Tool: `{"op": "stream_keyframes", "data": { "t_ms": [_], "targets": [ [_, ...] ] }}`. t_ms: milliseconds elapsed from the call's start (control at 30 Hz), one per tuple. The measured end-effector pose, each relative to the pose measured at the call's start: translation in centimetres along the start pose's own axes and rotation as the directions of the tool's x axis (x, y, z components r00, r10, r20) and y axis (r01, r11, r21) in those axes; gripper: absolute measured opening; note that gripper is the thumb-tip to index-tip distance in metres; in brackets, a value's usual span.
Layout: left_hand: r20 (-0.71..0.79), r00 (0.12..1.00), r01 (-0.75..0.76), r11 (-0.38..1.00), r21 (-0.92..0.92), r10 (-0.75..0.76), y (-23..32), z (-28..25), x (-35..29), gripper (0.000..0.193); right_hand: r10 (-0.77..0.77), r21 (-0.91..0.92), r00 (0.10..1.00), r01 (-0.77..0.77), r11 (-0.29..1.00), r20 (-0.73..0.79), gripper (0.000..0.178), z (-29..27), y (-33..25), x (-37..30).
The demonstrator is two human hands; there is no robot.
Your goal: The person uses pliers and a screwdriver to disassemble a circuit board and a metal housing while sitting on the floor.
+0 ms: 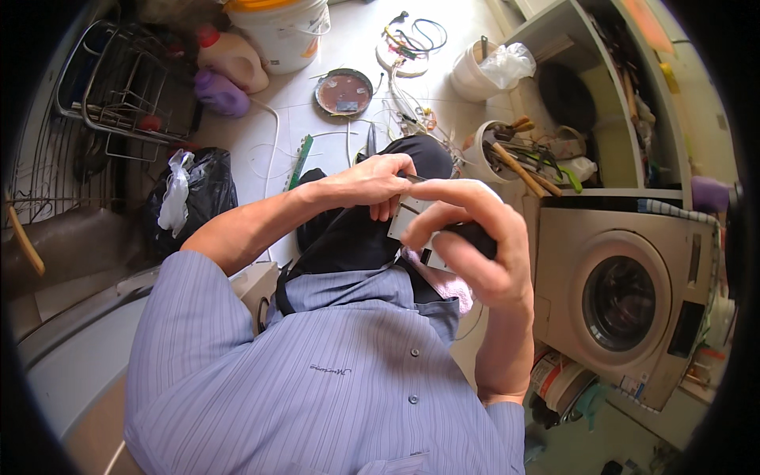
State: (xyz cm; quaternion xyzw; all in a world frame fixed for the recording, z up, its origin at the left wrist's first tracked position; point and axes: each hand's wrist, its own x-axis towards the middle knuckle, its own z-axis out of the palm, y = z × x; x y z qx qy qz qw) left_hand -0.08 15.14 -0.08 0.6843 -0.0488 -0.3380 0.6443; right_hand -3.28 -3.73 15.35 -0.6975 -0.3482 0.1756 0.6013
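A flat white panel (407,218) with dark slots lies over my black trousers, between my two hands. At its upper left, my left hand (378,184) is closed, its thumb and fingers drawn together near a thin edge I cannot make out. My right hand (479,237) arches above the panel's right side, smeared by motion, with fingers curved and apart from the thumb. Its index fingertip comes close to my left fingertips. Something dark shows in the gap of the right hand; whether it is fabric is unclear. Below the panel, a pink cloth (443,283) rests by my thigh.
On the floor ahead are a round metal pan (343,92), tangled wires (412,111) and a green strip (300,162). A tool bucket (476,154) stands right, beyond a washing machine (621,293). At left are a black bag (207,186) and a wire rack (119,119).
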Motion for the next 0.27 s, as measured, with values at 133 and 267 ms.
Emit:
{"op": "stream_keyframes", "data": {
  "t_ms": [133,267],
  "targets": [
    [-0.010,1.000,0.008,0.996,-0.089,-0.009,-1.0,0.0,0.7,0.029,0.065,0.047,0.983,-0.058,0.997,-0.172,0.028,-1.3,1.7,-0.8],
    [-0.021,1.000,0.018,0.995,-0.094,-0.020,-1.8,0.3,1.2,0.027,-0.006,0.114,0.867,0.073,0.991,-0.499,0.021,-0.3,3.9,-1.6]
  ]
}}
